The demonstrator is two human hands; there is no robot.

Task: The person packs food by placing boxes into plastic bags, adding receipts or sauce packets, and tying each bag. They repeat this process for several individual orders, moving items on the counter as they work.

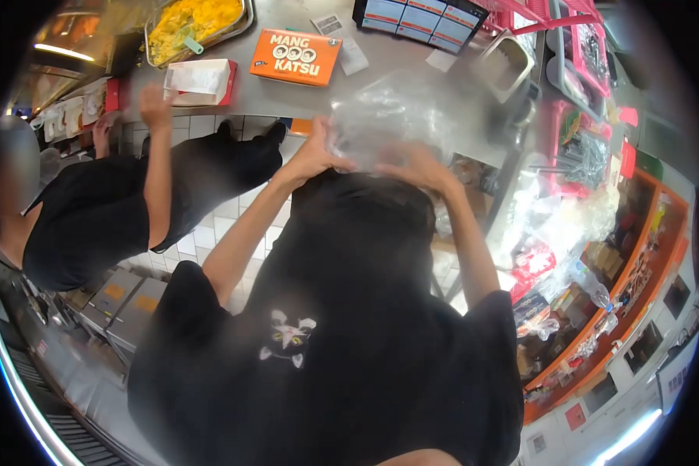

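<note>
A clear plastic bag [392,113] is held in front of me at the edge of the steel counter. My left hand [318,149] grips its left side, fingers and thumb closed on the plastic. On the right, my right hand [418,165] holds the near edge of the bag, its fingers blurred. What the bag contains, if anything, I cannot make out. Just left of the bag lies a closed orange box [296,57] printed "MANG KATSU". Farther left is a red and white box [200,82] with a paper slip on top.
A co-worker [93,210] stands at my left, one hand near the red and white box. A tray of yellow food [186,31], an order screen [421,22] and a metal container [506,64] line the counter. Pink baskets [571,140] and loose plastic bags are at my right.
</note>
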